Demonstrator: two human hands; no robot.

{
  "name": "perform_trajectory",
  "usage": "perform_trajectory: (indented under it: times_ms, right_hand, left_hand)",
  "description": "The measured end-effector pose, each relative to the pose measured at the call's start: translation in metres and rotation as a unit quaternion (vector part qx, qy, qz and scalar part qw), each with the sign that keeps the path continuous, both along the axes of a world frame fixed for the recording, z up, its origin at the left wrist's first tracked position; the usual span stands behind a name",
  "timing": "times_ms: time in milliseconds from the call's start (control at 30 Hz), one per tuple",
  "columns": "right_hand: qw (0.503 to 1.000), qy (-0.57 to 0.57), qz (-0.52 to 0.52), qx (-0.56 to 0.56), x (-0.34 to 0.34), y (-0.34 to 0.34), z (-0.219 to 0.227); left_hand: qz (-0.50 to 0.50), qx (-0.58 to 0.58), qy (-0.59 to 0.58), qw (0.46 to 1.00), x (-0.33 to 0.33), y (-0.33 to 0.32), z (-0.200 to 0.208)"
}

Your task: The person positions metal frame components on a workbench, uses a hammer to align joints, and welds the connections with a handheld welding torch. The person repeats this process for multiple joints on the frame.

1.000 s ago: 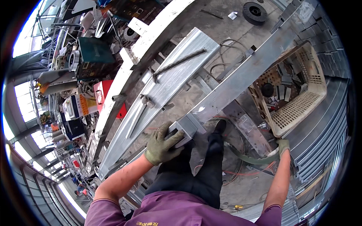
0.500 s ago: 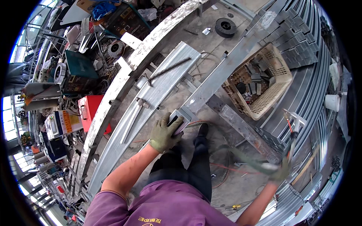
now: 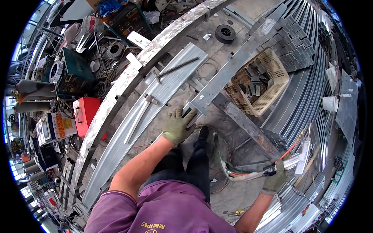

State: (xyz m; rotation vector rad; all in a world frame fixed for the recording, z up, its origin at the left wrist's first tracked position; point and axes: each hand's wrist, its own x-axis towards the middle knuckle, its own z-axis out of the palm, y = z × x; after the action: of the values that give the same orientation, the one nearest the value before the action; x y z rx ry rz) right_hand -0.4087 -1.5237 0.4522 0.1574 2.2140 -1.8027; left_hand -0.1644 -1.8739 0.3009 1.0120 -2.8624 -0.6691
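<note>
My gloved left hand (image 3: 178, 126) grips a small grey metal bracket (image 3: 189, 109) at the near end of a long flat steel bar (image 3: 217, 85). The fingers hide much of the bracket. Out to the right, my gloved right hand (image 3: 276, 178) is closed round a silver welding gun (image 3: 301, 158), held apart from the bar. Its thick hose (image 3: 222, 153) loops back between my legs and the supporting beam. Left of the bar, a hammer (image 3: 146, 101) and a rusty rod with a short crosspiece (image 3: 176, 70) lie on a wide galvanized channel (image 3: 155, 97).
A beige plastic crate (image 3: 274, 93) with metal offcuts stands right of the bar, beside stacked steel tubes (image 3: 299, 46). A rusty beam (image 3: 252, 132) crosses below the bar. A white curved beam (image 3: 128, 83), a red box (image 3: 86, 116) and a black spool (image 3: 225, 34) are around.
My left hand has moved right and slightly up, bringing the bracket against the bar's end. My right hand has shifted left and down with the welding gun, whose head has turned; its hose has swung left.
</note>
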Motion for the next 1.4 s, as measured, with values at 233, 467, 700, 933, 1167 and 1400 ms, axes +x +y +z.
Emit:
perform_trajectory:
  times_ms: [233,467,700,933,1167,1400]
  right_hand:
    - [0.970,0.193,0.086,0.123,0.035,-0.071,0.026]
    - [0.947,0.224,0.214,0.085,0.066,-0.151,0.041]
    - [0.934,0.122,0.321,0.098,0.087,-0.172,0.042]
    - [0.859,0.121,0.469,0.166,0.107,-0.185,0.010]
    - [0.883,0.033,0.434,0.178,0.107,-0.149,-0.032]
    - [0.892,0.022,0.416,0.172,0.075,-0.136,-0.035]
  left_hand:
    - [0.002,0.029,0.011,1.000,0.001,0.000,-0.007]
    - [-0.009,0.017,0.009,1.000,0.002,-0.001,-0.012]
    - [-0.005,0.063,-0.027,0.998,0.002,-0.004,-0.003]
    - [-0.010,0.055,0.000,0.998,0.003,-0.002,-0.012]
    - [0.007,0.053,0.015,0.998,-0.002,-0.003,-0.008]
    - [0.009,0.028,0.030,0.999,-0.005,0.002,-0.011]
